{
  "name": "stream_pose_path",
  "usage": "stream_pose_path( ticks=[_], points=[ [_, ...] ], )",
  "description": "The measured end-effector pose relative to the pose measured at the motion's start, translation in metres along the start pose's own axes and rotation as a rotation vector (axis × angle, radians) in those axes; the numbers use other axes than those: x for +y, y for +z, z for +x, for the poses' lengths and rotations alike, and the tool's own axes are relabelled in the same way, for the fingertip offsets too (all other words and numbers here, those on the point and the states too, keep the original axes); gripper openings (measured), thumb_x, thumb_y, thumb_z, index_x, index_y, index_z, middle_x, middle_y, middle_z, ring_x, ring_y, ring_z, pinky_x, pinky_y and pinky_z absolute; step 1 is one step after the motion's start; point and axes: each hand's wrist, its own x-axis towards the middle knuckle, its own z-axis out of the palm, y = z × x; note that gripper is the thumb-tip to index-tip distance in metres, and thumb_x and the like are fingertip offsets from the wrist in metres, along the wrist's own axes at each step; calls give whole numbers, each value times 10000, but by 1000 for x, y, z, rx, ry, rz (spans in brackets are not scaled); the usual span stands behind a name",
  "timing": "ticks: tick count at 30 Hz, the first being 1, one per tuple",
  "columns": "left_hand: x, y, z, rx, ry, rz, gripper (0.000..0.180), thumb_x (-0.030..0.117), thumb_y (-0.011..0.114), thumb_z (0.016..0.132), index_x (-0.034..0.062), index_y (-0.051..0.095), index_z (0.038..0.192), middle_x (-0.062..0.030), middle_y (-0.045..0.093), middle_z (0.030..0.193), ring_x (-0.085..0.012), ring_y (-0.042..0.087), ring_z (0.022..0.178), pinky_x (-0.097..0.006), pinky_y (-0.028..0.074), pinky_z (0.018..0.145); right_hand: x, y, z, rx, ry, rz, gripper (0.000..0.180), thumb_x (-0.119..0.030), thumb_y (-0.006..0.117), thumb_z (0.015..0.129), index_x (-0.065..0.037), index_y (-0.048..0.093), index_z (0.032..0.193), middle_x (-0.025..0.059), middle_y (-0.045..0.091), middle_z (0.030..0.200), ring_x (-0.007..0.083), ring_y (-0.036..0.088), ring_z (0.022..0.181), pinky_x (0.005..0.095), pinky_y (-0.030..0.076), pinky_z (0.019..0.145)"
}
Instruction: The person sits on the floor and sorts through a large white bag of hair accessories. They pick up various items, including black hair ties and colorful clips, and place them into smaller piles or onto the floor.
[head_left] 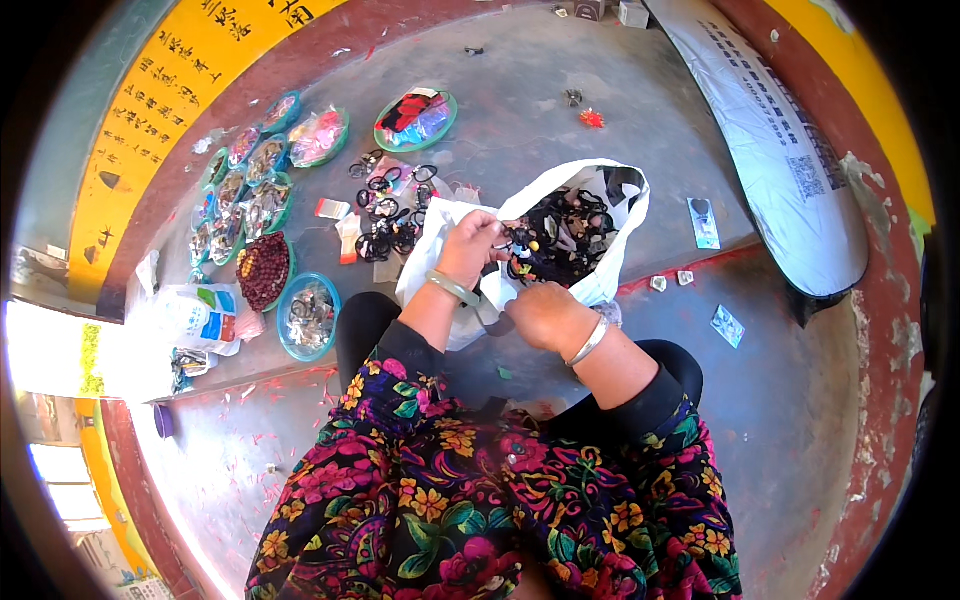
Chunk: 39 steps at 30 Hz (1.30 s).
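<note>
A white bag (pixel 628 240) stands with its mouth wide, holding a tangle of black hair ties (pixel 570 235) with small beads and charms. At the bag's left rim my left hand (pixel 470 247) has its fingers pinched on a dark hair tie with small coloured beads (pixel 522 240). My right hand (pixel 550 316) is closed at the bag's near edge; its fingertips are mostly hidden. A dark strip shows just beside it. Left of the bag, more black hair ties (pixel 392 212) lie loose on the floor.
Several green and blue baskets (pixel 311 317) of small packaged goods stand at the left, one with dark red beads (pixel 264 272). Another basket (pixel 416 120) holds red and blue packets. A long silver cover (pixel 765 150) lies at the right. Small packets (pixel 728 326) are on the floor.
</note>
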Motion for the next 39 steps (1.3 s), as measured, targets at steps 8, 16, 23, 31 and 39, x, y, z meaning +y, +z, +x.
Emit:
stream_pose_path(
  ticks=[8, 16, 23, 31, 39],
  points=[
    [25, -1, -19, -86, -6, -671, 204, 187, 447, 910, 10, 510, 988, -209, 570, 1085, -287, 580, 984, -366, 507, 790, 9, -11, 8, 0, 69, 105, 145, -84, 576, 692, -38, 673, 789, 158, 652, 829, 301, 642, 796, 393, 507, 689],
    [31, 11, -13, -101, -87, -950, 260, 195, 410, 910, -34, 518, 967, -127, 569, 893, -209, 549, 796, -326, 465, 701, 57, -41, -3, 615, 440, 435, 290, -115, 588, 722, -34, 577, 1000, 155, 626, 938, 319, 582, 942, 383, 447, 832],
    [38, 23, -15, -239, -116, -1014, 149, 177, 459, 880, 37, 509, 867, -66, 522, 822, -167, 479, 713, -292, 410, 621, 65, -48, -2, 643, 151, 1007, 370, -68, 633, 665, 33, 589, 1019, 77, 636, 842, 153, 575, 786, 274, 444, 731],
    [42, 15, -21, -107, -69, -753, 150, 155, 582, 794, 59, 574, 909, -147, 588, 1031, -250, 547, 998, -293, 472, 670, 65, -66, -19, 651, 369, 1443, 193, -107, 610, 771, 22, 659, 906, 11, 628, 748, 69, 526, 641, 206, 402, 580],
    [25, 12, -18, -62, -2, -526, 77, 146, 576, 816, 106, 544, 873, -97, 620, 906, -188, 590, 876, -273, 466, 665, 68, -68, -20, 662, 221, 1527, 175, -154, 591, 813, -6, 653, 882, 25, 629, 731, 78, 548, 665, 202, 389, 582]
  ],
)
